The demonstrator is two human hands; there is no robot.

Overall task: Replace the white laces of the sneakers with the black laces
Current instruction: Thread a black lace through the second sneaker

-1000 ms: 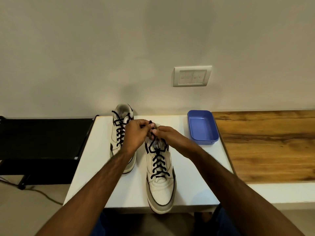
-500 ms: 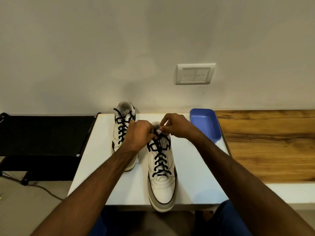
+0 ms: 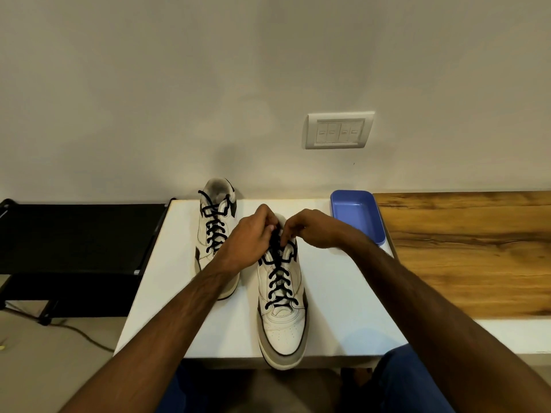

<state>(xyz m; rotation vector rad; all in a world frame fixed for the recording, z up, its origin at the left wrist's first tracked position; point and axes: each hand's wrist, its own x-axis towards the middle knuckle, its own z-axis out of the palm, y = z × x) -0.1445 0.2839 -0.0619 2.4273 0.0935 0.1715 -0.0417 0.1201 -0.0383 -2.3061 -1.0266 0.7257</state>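
Both hands are working at the top of the nearer sneaker [image 3: 281,311], which is lying on the white table [image 3: 334,296] with its toe pointing toward the person and hanging slightly over the near edge. The left hand [image 3: 249,242] and the right hand [image 3: 313,229] are meeting over the shoe's collar, fingers curled inward and pinching the ends of the black lace [image 3: 278,281] between them; the lace ends themselves are mostly hiding under the fingertips, so how they are crossing cannot be told. Below the fingers the lace is running down the tongue in crossed rows to the toe box. A second sneaker [image 3: 216,222] is standing just beside the first, to its left and farther back, partly covered by the left wrist, and it is wearing its own black lace [image 3: 215,225]. That is making two sneakers and two black laces. A blue tray [image 3: 356,213] is sitting at the table's far right corner, against a wooden surface [image 3: 471,251]. A black rack [image 3: 74,234] is standing to the left of the table, a cable [image 3: 80,333] is trailing across the floor beneath it, and a white switch panel [image 3: 339,131] is sitting on the plain wall behind.
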